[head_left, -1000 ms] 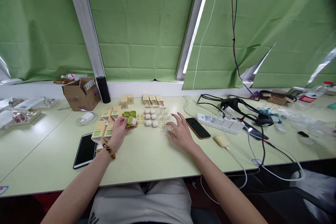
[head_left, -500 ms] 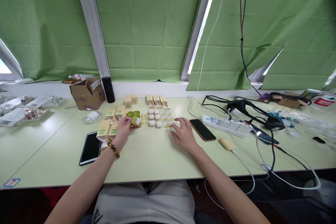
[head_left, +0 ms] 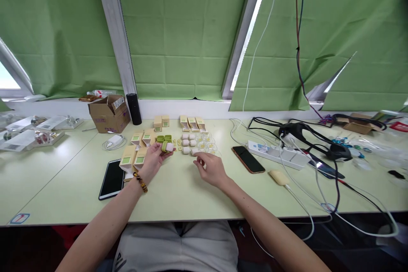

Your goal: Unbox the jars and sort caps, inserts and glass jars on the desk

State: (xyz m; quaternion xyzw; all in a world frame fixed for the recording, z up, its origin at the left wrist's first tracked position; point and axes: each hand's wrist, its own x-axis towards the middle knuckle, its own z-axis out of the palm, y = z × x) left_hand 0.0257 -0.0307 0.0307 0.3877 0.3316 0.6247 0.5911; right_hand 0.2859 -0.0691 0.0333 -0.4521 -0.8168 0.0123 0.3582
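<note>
My left hand (head_left: 153,159) is closed on a small green holder (head_left: 165,146) with a pale pinkish-white block (head_left: 170,147) seated in it. More green square cups (head_left: 164,138) show just behind the fingers. My right hand (head_left: 211,168) hovers over the front of the rows, thumb and fingers pinched together. What sits between those fingertips, if anything, is too small to make out. Pale pinkish-white cylinders (head_left: 185,143) stand in rows beyond it, with clear round plastic pieces (head_left: 208,139) to their right. Tiny yellow pieces (head_left: 179,142) lie left of the cylinders.
Cream boxes with green labels (head_left: 127,159) stand beside my left hand; others (head_left: 193,123) are farther back. A tablet (head_left: 111,179) lies at left, a phone (head_left: 247,160) at right. Behind the phone are a power strip (head_left: 277,155) and tangled cables. A cardboard box (head_left: 110,114) stands back left.
My right hand has moved left from the clear pieces toward the cylinders, its fingers drawing together. My left hand has turned the green holder slightly. The view has shifted a little.
</note>
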